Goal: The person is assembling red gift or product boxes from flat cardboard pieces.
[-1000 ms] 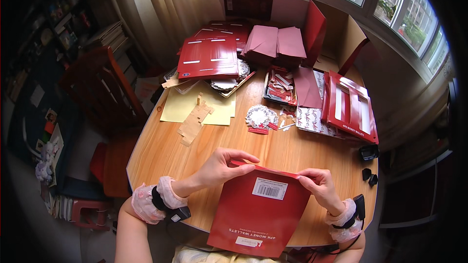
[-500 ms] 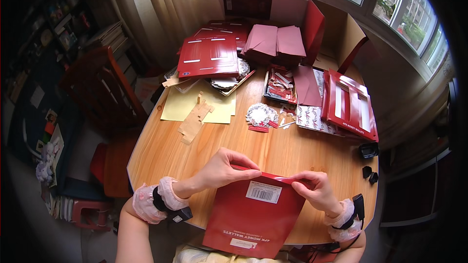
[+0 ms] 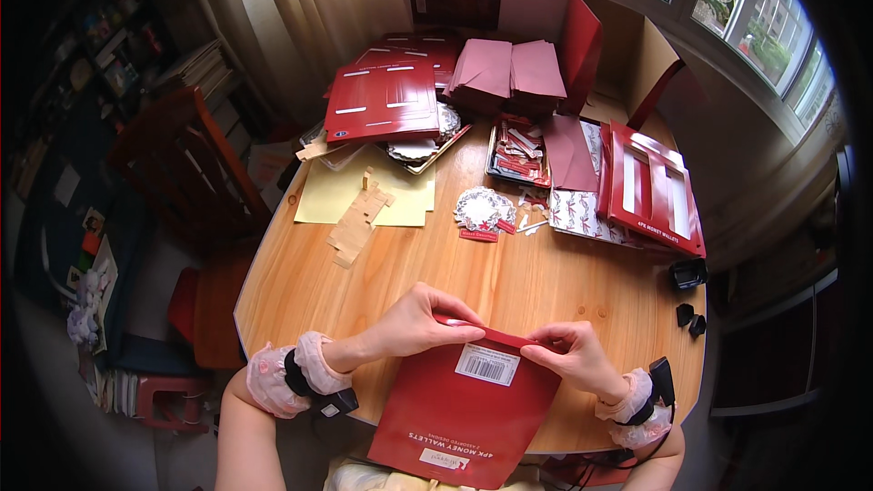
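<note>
Fingers of left hand and right hand pinch a red folder, seemingly unfinished, red cards piled beyond it.

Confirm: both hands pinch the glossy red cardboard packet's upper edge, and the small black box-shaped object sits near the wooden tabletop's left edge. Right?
No. In the head view, the small black box-shaped object sits near the right edge of the wooden tabletop, not the left. Rest holds: left hand and right hand pinch the upper edge of the glossy red cardboard packet.
</note>
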